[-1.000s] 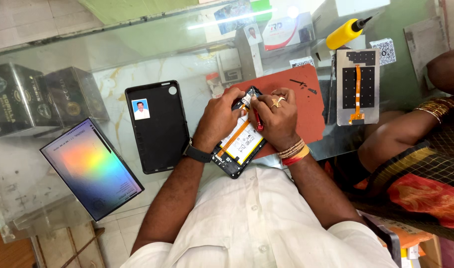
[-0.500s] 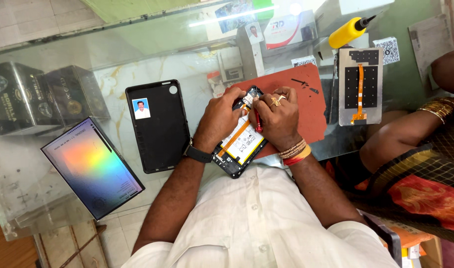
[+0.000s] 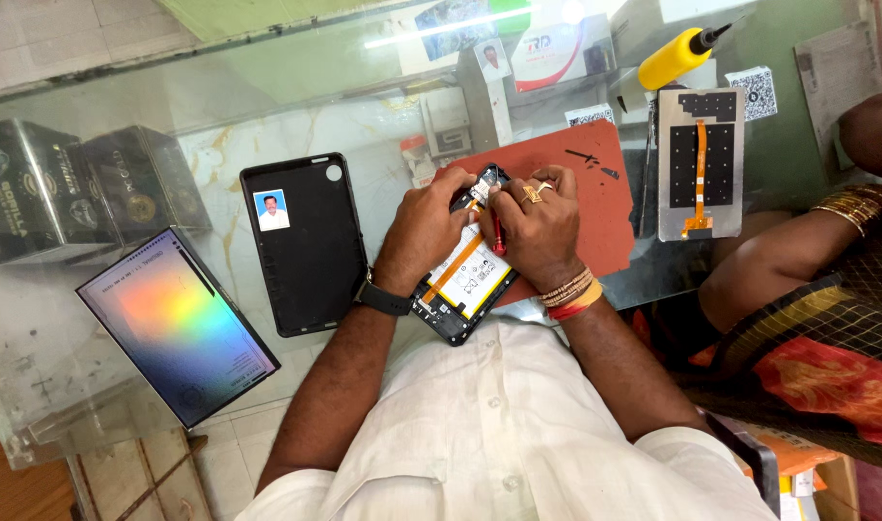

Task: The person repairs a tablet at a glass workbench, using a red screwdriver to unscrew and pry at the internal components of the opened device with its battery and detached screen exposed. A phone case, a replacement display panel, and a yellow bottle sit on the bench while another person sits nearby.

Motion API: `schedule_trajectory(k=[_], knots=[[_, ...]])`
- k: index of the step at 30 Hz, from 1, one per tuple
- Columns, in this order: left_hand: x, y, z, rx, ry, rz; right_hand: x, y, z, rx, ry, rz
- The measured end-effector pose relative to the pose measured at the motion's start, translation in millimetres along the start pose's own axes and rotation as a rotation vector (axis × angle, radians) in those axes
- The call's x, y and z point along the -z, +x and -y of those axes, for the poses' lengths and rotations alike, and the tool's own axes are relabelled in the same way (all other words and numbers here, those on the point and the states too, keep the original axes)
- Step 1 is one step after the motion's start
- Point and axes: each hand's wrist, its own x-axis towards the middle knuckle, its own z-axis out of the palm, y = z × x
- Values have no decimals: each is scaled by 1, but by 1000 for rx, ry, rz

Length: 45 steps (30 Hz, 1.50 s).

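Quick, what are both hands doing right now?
Left hand: closed on the opened phone.
Right hand: pinching a thin red tool at the phone.

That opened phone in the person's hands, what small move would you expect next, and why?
Probably a slight press or twist of the red tool near the top of the opened phone. The right hand pinches that tool against the upper end, while the left hand steadies the phone above the red mat.
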Motion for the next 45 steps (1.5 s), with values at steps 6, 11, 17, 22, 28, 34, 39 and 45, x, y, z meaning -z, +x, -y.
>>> schedule_trajectory(k=[6,11,17,22,28,34,39,45], knots=[[1,0,2,-5,-36,-12,1,4,4,-3,-26,-7],[3,0,3,10,-43,-14,1,3,7,-2,-36,3],[5,-1,3,-15,-33,-24,-1,-2,8,-17,0,-103],[5,-1,3,22,-31,-6,4,-10,2,-93,19,-147],[4,-1,0,18,-21,-5,15,-17,-17,-220,128,-146],[1,-6,-1,8,-39,-12,10,-9,-40,-363,344,19],[0,-7,2,-32,-9,-21,1,4,-42,-427,284,241],[-1,-8,4,-32,-10,-23,-4,10,-37,-422,239,241]])
